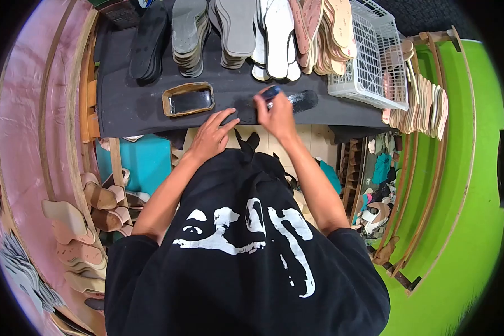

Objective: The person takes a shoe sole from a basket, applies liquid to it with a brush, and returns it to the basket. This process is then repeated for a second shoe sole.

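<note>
On the dark-covered table, a black insole-shaped piece (pixel 304 101) lies flat, its surface glossy and wet-looking. My right hand (pixel 276 116) is over its left part, closed around what looks like a brush (pixel 271 93) with a dark blue handle; the working end is hidden by the fingers. Fingers spread, my left hand (pixel 211 134) rests at the table's front edge, its fingertips on the dark surface left of the piece. Just beyond that hand sits a brown-rimmed open container (pixel 165 105) with a dark, shiny inside.
Stacks of black insoles (pixel 149 45), grey insoles (pixel 233 31), white insoles (pixel 278 42) and beige insoles (pixel 336 28) line the table's back. A white plastic crate (pixel 369 92) stands at right, beside more beige insoles (pixel 420 106). Wooden racks with footwear parts flank me below.
</note>
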`<action>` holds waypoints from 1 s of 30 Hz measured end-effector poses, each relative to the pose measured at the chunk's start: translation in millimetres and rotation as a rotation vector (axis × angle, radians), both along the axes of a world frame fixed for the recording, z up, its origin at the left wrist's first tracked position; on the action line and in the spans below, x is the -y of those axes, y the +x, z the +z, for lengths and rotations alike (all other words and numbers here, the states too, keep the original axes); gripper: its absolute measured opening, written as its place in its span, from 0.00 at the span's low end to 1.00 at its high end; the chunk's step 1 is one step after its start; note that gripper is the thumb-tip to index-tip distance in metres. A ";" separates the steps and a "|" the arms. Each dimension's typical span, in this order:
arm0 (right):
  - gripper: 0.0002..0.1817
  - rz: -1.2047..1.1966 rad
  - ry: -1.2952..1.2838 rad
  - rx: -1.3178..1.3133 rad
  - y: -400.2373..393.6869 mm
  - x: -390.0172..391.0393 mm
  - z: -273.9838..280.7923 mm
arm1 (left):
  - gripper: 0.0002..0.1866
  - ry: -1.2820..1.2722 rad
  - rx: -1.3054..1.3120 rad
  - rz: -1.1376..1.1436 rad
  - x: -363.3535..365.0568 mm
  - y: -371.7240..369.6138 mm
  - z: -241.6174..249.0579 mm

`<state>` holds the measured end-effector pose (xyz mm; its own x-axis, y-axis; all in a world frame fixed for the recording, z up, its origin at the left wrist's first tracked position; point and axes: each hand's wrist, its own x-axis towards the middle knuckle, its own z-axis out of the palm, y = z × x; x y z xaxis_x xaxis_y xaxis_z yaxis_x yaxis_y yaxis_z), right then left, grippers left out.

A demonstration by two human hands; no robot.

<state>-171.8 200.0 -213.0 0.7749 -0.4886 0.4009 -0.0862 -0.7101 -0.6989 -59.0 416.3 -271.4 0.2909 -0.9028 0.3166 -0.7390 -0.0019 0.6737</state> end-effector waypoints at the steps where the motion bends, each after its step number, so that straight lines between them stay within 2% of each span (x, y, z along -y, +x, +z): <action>1: 0.06 -0.102 0.091 0.002 -1.9 4.8 1.4 | 0.35 -0.006 0.000 -0.001 0.1 -0.7 1.3; 4: 0.05 -0.135 0.041 -0.022 -5.5 -7.5 4.5 | 0.33 -0.002 -0.006 0.007 0.3 -1.7 2.9; 7: 0.07 0.180 0.028 0.007 -12.2 -32.0 2.1 | 0.32 -0.022 -0.037 0.006 0.7 -0.5 6.0; 10: 0.07 0.038 0.078 0.036 -9.7 -22.8 -2.3 | 0.26 -0.053 -0.091 0.045 1.1 -0.5 4.4; 14: 0.06 0.030 0.054 0.011 -6.7 -27.1 -4.9 | 0.21 -0.060 -0.146 0.116 1.2 -1.0 2.6; 16: 0.06 0.113 0.072 -0.008 -10.3 -32.1 -1.6 | 0.18 -0.063 -0.159 0.121 2.0 -1.3 3.4; 18: 0.06 0.083 0.102 -0.016 -8.2 -26.0 -1.4 | 0.18 -0.071 -0.149 0.122 3.1 -1.2 1.8; 19: 0.06 -0.014 0.101 -0.019 -6.8 -19.2 -4.6 | 0.18 -0.078 -0.137 0.127 2.4 -1.5 0.9; 20: 0.06 -0.057 0.005 0.025 -1.2 -13.5 -1.7 | 0.18 -0.076 -0.138 0.134 2.5 -1.8 0.6; 22: 0.06 -0.083 0.133 -0.053 -0.4 -22.0 4.5 | 0.16 -0.080 -0.140 0.139 3.1 -2.2 1.2; 25: 0.06 0.153 0.025 -0.044 -3.5 -31.1 -4.7 | 0.16 -0.074 -0.152 0.132 2.5 -1.9 1.5; 26: 0.06 0.152 0.023 -0.046 -2.8 -27.5 -2.4 | 0.16 -0.076 -0.153 0.131 4.0 -1.8 1.3; 29: 0.07 -0.059 0.217 -0.095 2.5 -20.1 8.2 | 0.16 -0.079 -0.160 0.133 1.8 -1.3 0.2; 30: 0.07 -0.056 0.218 -0.093 2.9 -22.8 7.6 | 0.16 -0.088 -0.148 0.132 2.1 -1.0 0.1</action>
